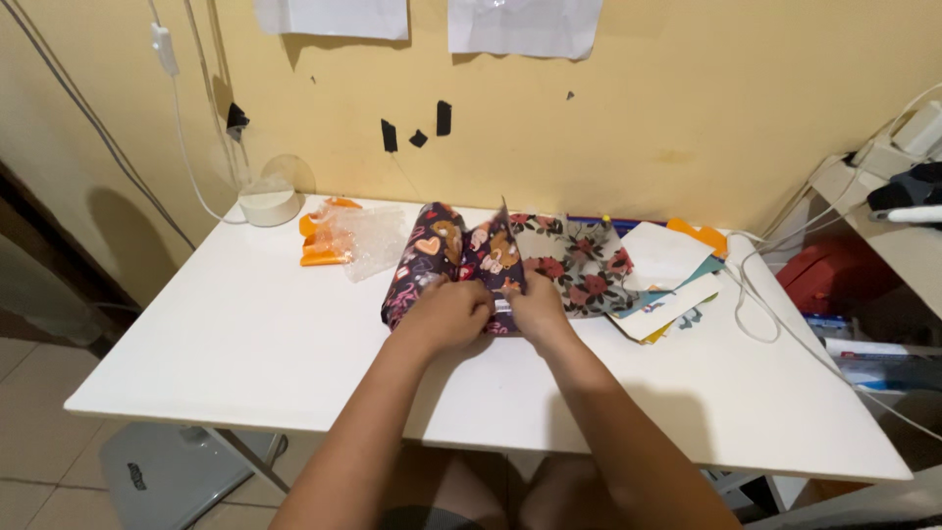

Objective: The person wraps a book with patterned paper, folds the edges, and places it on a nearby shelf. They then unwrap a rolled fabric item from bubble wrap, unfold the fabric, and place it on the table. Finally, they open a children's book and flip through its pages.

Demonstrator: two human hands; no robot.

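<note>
Pinching the near edge of the dark patterned fabric [446, 260] on the white worktop [245, 334], my left hand [446, 314] and right hand [535, 309] each grasp it, knuckles nearly touching; I see the cloth rising folded just beyond them, floral fabric [579, 260] farther right.

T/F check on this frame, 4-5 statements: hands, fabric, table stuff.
1. Both hands, left and right, pinch the dark patterned fabric. True.
2. The fabric lies flat. False: it stands folded up in peaks.
3. A floral fabric lies right of the dark one. True.
4. The plastic bag is at the table's near edge. False: it sits at the far side, near the wall.
5. The table is black. False: white.
</note>
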